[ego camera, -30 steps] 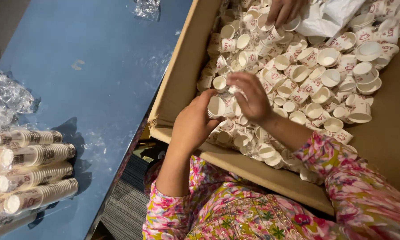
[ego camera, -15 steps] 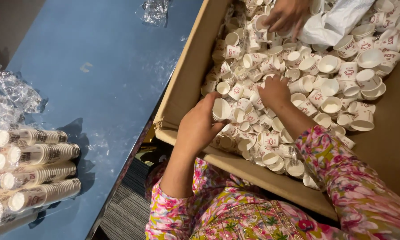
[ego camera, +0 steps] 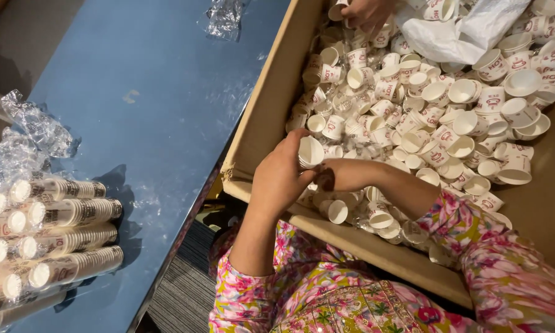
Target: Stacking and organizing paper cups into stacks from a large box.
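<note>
Paper cups (ego camera: 310, 151): small white nested stack, held in your left hand (ego camera: 281, 176), grip closed around it, above the near edge of the cardboard box (ego camera: 262, 132). Your right hand (ego camera: 345, 174): fingertips pinched at the stack's side. Loose cups (ego camera: 437, 111) fill the box. Sleeved cup stacks (ego camera: 61, 237) lie on the blue worktop (ego camera: 154, 80). Another person's hand (ego camera: 363, 11) reaches in at the far end.

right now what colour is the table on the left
Blue; the table shows best in the head view.
</note>
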